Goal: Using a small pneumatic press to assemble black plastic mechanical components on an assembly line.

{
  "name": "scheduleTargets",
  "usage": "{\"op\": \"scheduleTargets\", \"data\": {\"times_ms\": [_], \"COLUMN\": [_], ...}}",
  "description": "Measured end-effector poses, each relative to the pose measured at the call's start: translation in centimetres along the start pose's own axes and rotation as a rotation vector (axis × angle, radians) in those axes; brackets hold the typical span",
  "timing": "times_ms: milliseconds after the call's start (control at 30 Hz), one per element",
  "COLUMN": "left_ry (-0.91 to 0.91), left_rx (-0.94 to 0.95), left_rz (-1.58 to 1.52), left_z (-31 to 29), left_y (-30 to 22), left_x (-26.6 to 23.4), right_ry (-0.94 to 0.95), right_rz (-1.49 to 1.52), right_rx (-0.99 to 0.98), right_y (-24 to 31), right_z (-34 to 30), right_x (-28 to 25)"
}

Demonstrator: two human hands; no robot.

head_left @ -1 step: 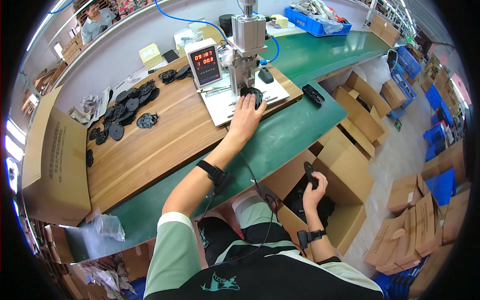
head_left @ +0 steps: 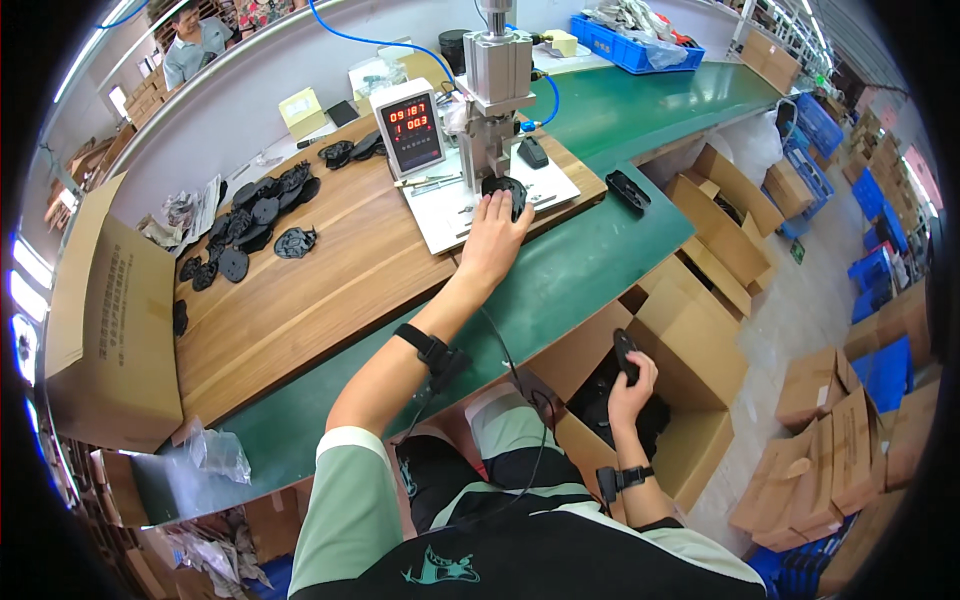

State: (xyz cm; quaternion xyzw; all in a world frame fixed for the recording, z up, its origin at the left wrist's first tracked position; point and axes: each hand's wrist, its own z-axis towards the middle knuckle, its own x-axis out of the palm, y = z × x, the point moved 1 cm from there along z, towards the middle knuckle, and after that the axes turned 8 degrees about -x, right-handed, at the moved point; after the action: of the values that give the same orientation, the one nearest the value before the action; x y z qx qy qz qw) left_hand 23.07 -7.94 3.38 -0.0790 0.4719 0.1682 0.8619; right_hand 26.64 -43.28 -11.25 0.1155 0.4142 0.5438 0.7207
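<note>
My left hand (head_left: 497, 240) reaches to the bench press (head_left: 492, 90), its fingers closed on the near side of a black rounded part (head_left: 512, 190) under the press head. The part rests on the white base plate (head_left: 450, 228); my fingers hide some of it. My right hand (head_left: 630, 392) grips another black, flat oval part (head_left: 625, 355) above an open cardboard box (head_left: 690, 370). Dark pieces (head_left: 597, 400) lie inside that box, too shadowed to make out singly.
Black rounded parts (head_left: 262, 210) are heaped on the wooden board (head_left: 330, 290). A counter box with a red display (head_left: 410, 125) stands beside the press. On the green bench sits a black tray-like piece (head_left: 628, 190). A tall carton (head_left: 115, 330) stands left; a cable (head_left: 515, 370) hangs before me.
My right hand and its black part have shifted very slightly. My left hand stays on the part at the press.
</note>
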Motion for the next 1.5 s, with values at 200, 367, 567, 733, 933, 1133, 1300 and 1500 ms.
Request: {"op": "scheduleTargets", "data": {"times_ms": [200,367,567,733,933,1133,1300,1500], "left_ry": [0.084,0.072,-0.005,-0.023,-0.025,-0.057,-0.052,-0.131], "left_rx": [-0.046,-0.021,-0.008,-0.05,-0.063,-0.074,-0.095,-0.469], "left_rz": [0.023,0.011,-0.131,-0.135,-0.145,-0.246,-0.567,0.012], "left_z": [1.0,0.8,1.2,0.1,1.1,1.7,-0.2,-5.5], "left_y": [-1.5,-1.2,-1.1,-0.2,-1.5,-1.5,1.4,16.0], "left_x": [-0.4,-0.4,-0.9,0.1,-2.6,-2.2,-1.7,-2.6], "right_ry": [0.202,0.426,0.666,0.183,0.13,0.313,0.378,0.379], "right_rz": [-0.15,-0.212,-0.339,-0.121,0.079,0.043,0.0,0.017], "right_rx": [0.126,0.275,0.433,0.097,-0.386,-0.622,-0.67,-0.697], "right_y": [-6.7,-12.7,-14.9,-5.7,13.4,14.3,14.8,16.1], "right_z": [-5.7,-11.5,-13.9,-5.8,11.3,20.4,22.1,22.5], "right_x": [-0.3,0.8,1.9,6.7,6.3,14.9,17.8,16.7]}}
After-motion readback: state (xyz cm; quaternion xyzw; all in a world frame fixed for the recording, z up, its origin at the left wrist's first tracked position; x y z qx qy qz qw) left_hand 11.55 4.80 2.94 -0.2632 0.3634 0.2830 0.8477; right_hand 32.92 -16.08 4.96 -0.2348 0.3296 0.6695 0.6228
